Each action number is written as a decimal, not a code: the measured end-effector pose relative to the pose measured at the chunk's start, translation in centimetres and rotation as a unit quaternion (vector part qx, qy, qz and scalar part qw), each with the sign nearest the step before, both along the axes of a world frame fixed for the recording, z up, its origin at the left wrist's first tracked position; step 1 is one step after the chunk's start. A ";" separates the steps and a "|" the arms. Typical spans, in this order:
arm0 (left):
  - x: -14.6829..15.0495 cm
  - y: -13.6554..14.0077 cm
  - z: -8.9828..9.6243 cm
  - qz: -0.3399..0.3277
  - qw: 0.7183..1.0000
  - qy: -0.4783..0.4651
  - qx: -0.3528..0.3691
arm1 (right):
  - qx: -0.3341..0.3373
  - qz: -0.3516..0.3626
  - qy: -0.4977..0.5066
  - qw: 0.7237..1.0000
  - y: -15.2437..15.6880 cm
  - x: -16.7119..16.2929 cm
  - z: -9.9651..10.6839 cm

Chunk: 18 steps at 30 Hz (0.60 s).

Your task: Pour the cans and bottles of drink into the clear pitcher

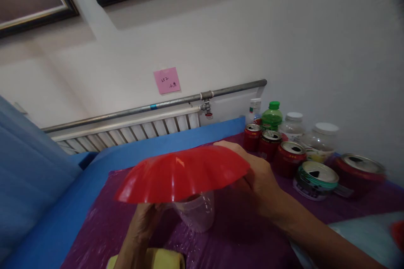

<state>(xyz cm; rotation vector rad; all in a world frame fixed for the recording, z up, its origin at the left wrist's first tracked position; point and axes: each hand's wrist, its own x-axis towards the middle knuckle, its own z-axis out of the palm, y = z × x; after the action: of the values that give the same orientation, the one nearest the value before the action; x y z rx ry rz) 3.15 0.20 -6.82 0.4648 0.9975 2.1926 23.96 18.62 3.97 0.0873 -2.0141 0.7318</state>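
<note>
Both my hands hold a red plate (183, 172) above the purple-covered table (240, 235).
My right hand (259, 176) grips its right rim, my left hand (143, 222) its underside; a clear cup (197, 212) stands beneath, cans (288, 157) near the table's far right corner.

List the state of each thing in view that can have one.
red plate: upside down, held up off the table by both hands
left hand: gripping the plate's near rim
right hand: gripping the plate's right rim
clear cup: upright under the plate
cans: upright, tops opened
bottles: upright, capped
</note>
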 end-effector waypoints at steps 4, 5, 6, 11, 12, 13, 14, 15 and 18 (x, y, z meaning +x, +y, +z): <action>0.5 0.1 0.9 0.006 0.999 0.016 -0.028 | -0.029 -0.013 -0.001 1.000 0.0 -0.1 0.4; 0.6 0.2 1.0 0.005 0.999 0.021 -0.035 | -0.035 -0.021 -0.006 0.999 0.0 -0.1 0.4; 0.8 0.2 1.2 0.004 0.999 0.027 -0.043 | -0.043 -0.028 -0.013 0.999 0.0 -0.1 0.5; 1.2 0.4 1.7 -0.006 0.997 0.038 -0.067 | -0.090 -0.044 -0.044 0.994 0.0 -0.1 0.6; 1.2 0.4 1.8 -0.008 0.997 0.039 -0.069 | -0.101 -0.050 -0.049 0.992 0.0 -0.1 0.6; 1.2 0.4 1.8 -0.009 0.997 0.040 -0.071 | -0.116 -0.056 -0.052 0.990 0.1 -0.1 0.6; 1.2 0.4 1.8 -0.011 0.996 0.041 -0.072 | -0.133 -0.061 -0.055 0.988 0.1 -0.2 0.6; 1.3 0.4 1.8 -0.013 0.996 0.042 -0.073 | -0.151 -0.064 -0.056 0.985 0.2 -0.2 0.6; 1.3 0.4 1.8 -0.020 0.996 0.044 -0.070 | -0.207 -0.068 -0.053 0.974 0.3 -0.5 0.5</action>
<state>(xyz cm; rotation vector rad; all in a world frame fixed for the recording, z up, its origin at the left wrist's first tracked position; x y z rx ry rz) 4.43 0.58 -5.00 0.5155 1.1702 2.0653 23.49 18.88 4.48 -0.3372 -1.9032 1.0697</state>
